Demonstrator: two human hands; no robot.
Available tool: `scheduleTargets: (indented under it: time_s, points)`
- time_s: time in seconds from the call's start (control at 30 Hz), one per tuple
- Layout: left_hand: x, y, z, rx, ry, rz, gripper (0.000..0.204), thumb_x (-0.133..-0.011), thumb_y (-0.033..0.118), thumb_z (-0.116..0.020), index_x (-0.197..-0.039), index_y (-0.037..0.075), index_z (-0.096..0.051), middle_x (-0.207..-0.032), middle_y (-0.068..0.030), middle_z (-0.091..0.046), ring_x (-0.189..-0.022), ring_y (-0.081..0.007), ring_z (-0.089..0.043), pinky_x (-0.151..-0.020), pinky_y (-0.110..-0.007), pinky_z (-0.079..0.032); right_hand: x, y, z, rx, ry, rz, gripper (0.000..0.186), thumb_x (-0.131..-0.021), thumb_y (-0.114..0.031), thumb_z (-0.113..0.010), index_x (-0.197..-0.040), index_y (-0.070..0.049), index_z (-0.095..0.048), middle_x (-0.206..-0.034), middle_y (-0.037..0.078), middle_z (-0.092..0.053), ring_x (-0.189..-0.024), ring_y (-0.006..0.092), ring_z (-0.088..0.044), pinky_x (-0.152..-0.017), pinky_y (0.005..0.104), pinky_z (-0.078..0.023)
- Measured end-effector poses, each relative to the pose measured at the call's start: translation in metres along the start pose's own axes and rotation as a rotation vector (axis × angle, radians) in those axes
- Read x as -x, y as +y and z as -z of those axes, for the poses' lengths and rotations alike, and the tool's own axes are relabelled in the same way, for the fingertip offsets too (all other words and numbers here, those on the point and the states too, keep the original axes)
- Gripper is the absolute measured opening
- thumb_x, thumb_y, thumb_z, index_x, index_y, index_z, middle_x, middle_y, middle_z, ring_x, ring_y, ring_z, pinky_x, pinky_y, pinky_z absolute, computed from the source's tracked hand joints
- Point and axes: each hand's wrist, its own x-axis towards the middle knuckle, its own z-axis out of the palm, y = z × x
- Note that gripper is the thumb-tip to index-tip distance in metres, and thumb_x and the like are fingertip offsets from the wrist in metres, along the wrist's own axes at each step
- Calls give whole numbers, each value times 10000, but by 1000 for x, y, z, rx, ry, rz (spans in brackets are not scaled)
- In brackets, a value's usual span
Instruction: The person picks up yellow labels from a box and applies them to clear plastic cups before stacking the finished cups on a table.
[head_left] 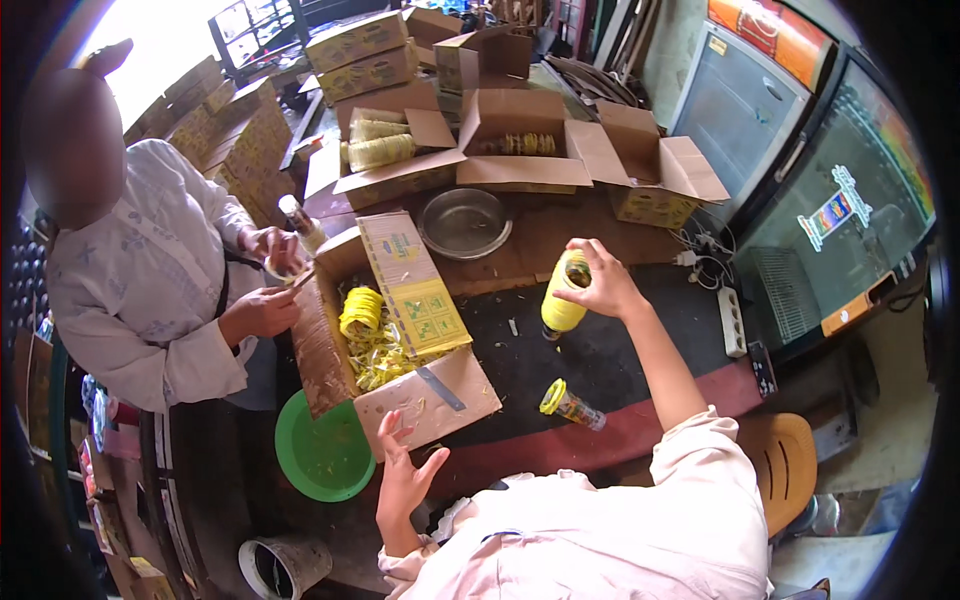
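My right hand grips the upper part of a yellow cylinder, which looks like a stack of thin yellow rings around a jar. Its dark lower end touches or nearly touches the black tabletop. Nearer to me lies a small clear jar on its side, with a yellow ring at its left end. My left hand is raised with fingers apart and holds nothing. It is nearest to the flap of an open cardboard box, in which a stack of yellow rings lies among yellow scraps.
A co-worker stands at the left, handling a small ring-like item. A green basin sits below the box. Beyond are a metal bowl and open cartons. A power strip and glass-door fridges are at the right.
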Motion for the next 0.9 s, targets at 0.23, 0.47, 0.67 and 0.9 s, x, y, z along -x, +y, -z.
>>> scheduleTargets:
  time_s: [0.23,0.47,0.67,0.9]
  points:
    - [-3,3,1,6,-91,24,906,-739,289,-730,-1349,38,-110,-1338,-173,-306,-1122,-286,-465,-941,-412,-379,3,-5,-10,44,-75,3,724,-549,-286,-784,-1134,-156,-377,-1034,111,-485,-940,352,-569,-800,440,-489]
    - [-14,5,23,-19,-80,-47,878,-759,296,-710,-1354,54,-110,-1330,-160,-328,-1108,-275,-476,-926,-422,-387,6,-9,-13,74,-69,-51,780,-521,-289,-803,-1150,-157,-362,-1109,131,-473,-973,370,-557,-826,445,-486]
    - [-3,-4,35,27,-47,-50,854,-759,281,-712,-1348,47,-140,-1300,-149,-365,-1082,-279,-492,-893,-403,-417,63,53,8,-90,346,-193,779,-494,-227,-844,-1141,-82,-434,-1081,146,-551,-1004,301,-555,-876,377,-454]
    - [-6,-5,21,24,-149,-41,846,-757,272,-711,-1346,46,-147,-1281,-132,-392,-1078,-261,-499,-880,-393,-422,205,176,-57,-899,818,-1006,763,-608,-169,-804,-1206,-84,-337,-1097,95,-495,-981,225,-511,-764,384,-476]
